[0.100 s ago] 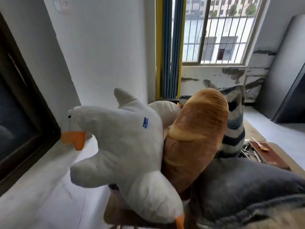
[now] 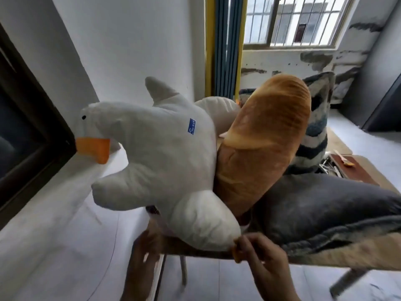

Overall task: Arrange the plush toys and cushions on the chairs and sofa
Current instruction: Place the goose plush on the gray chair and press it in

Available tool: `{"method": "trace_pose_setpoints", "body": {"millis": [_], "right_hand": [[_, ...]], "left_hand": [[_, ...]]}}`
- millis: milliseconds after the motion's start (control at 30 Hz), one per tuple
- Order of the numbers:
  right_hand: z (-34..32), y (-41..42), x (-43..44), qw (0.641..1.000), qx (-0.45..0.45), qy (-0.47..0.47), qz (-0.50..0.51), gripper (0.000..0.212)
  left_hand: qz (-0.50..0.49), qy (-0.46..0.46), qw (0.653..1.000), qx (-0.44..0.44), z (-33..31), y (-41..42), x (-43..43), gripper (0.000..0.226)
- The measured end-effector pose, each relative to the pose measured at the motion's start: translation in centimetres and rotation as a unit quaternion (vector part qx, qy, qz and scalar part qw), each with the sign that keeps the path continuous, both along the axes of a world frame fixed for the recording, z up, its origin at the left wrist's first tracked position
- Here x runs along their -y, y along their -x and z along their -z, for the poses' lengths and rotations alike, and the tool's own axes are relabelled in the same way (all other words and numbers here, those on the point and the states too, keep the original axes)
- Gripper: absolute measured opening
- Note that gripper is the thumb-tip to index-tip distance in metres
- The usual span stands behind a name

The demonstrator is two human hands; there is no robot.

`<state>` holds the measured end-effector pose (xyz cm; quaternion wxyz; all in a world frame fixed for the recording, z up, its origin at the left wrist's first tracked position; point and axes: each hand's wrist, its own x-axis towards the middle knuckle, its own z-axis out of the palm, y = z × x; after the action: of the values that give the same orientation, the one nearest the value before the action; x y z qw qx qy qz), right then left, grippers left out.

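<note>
Both hands now enter at 6 o'clock: right hand [image 2: 263,255] fingers pinch the goose plush [image 2: 160,153] foot, left hand [image 2: 145,246] fingers loosely open, starting rearrangement.

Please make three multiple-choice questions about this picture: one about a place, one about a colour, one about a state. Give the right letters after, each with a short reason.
1. Where is the bread-shaped cushion relative to the white goose plush?
A. At the goose's right in the picture, pressed against it
B. On the floor under the chair
C. On the window sill

2. What colour is the goose's beak?
A. Black
B. Orange
C. Blue

3. What is the right hand doing?
A. Resting flat on the floor
B. Holding a spoon
C. Pinching the goose's orange foot

Answers:
1. A, the brown loaf leans against the goose's body.
2. B, the beak is plainly orange.
3. C, the fingers close on the orange foot at the goose's lower end, while the left hand is at the chair edge.
</note>
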<state>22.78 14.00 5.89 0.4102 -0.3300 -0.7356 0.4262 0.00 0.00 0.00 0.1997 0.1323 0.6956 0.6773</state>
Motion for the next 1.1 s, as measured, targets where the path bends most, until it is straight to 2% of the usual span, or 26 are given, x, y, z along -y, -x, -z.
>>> {"method": "trace_pose_setpoints", "body": {"millis": [33, 67, 133, 200, 267, 300, 333, 400, 433, 500, 567, 600, 700, 767, 900, 1000, 1100], "right_hand": [[-1.6, 1.7, -0.9, 1.0, 0.008, -0.002, -0.016, 0.019], [-2.1, 2.6, -1.8, 0.999, 0.031, -0.025, -0.013, 0.015], [-2.5, 4.9, -3.5, 0.995, 0.077, -0.059, -0.015, 0.016], [-2.5, 6.7, -4.5, 0.994, 0.103, -0.029, -0.028, 0.03], [-2.4, 8.8, -5.5, 0.989, 0.138, -0.006, -0.047, 0.048], [-2.1, 9.8, -5.9, 0.983, 0.174, -0.002, -0.056, 0.058], [-1.7, 10.6, -6.1, 0.975, 0.211, -0.005, -0.066, 0.068], [-1.3, 11.6, -5.8, 0.958, 0.271, -0.033, -0.087, 0.082], [-1.2, 11.9, -5.5, 0.955, 0.279, -0.035, -0.095, 0.084], [-1.5, 12.4, -5.1, 0.962, 0.247, -0.016, -0.113, 0.082], [-2.7, 12.9, -5.0, 0.974, 0.17, 0.031, -0.148, 0.072], [-3.7, 13.0, -4.8, 0.976, 0.136, 0.042, -0.162, 0.069], [-7.8, 13.3, -4.2, 0.982, 0.087, 0.018, -0.166, 0.065], [-10.7, 13.0, -3.7, 0.988, 0.057, -0.014, -0.14, 0.067], [-15.9, 10.2, -2.7, 0.994, 0.006, -0.084, -0.076, 0.072], [-17.8, 5.8, -1.8, 0.993, 0.027, -0.114, -0.033, 0.078], [-18.0, -0.2, -0.5, 0.988, 0.043, -0.13, 0.068, 0.079]], "left_hand": [[0.007, 0.022, 1.0, 0.001, -1.4, 0.8, 0.0, 0.041], [0.007, -0.005, 1.0, 0.008, -2.4, 1.4, -0.6, 0.042], [0.018, -0.025, 1.0, 0.002, -4.0, 2.8, -2.0, 0.064], [0.05, -0.044, 0.998, -0.022, -5.6, 3.5, -3.0, 0.087], [0.061, -0.024, 0.997, -0.045, -7.2, 4.4, -4.3, 0.095], [0.074, -0.021, 0.996, -0.041, -7.7, 4.5, -5.0, 0.088], [0.097, -0.022, 0.994, -0.041, -8.4, 4.4, -5.8, 0.071], [0.146, -0.071, 0.986, -0.044, -9.7, 3.2, -7.3, 0.013], [0.148, -0.08, 0.985, -0.046, -10.5, 2.6, -7.8, 0.014], [0.122, -0.11, 0.985, -0.044, -11.5, 2.8, -8.3, 0.022], [0.062, -0.162, 0.985, 0.003, -12.7, 3.7, -8.3, 0.033], [0.052, -0.176, 0.983, -0.006, -13.3, 4.0, -8.1, 0.042], [0.034, -0.231, 0.972, -0.032, -16.8, 4.4, -7.4, 0.063], [0.047, -0.277, 0.958, -0.059, -19.3, 4.5, -7.1, 0.068], [0.131, -0.358, 0.922, -0.069, -23.1, 3.6, -6.9, 0.078], [0.244, -0.402, 0.881, -0.054, -24.8, 0.9, -8.6, 0.08], [0.321, -0.415, 0.849, -0.061, -25.1, -4.1, -11.2, 0.074]]}}
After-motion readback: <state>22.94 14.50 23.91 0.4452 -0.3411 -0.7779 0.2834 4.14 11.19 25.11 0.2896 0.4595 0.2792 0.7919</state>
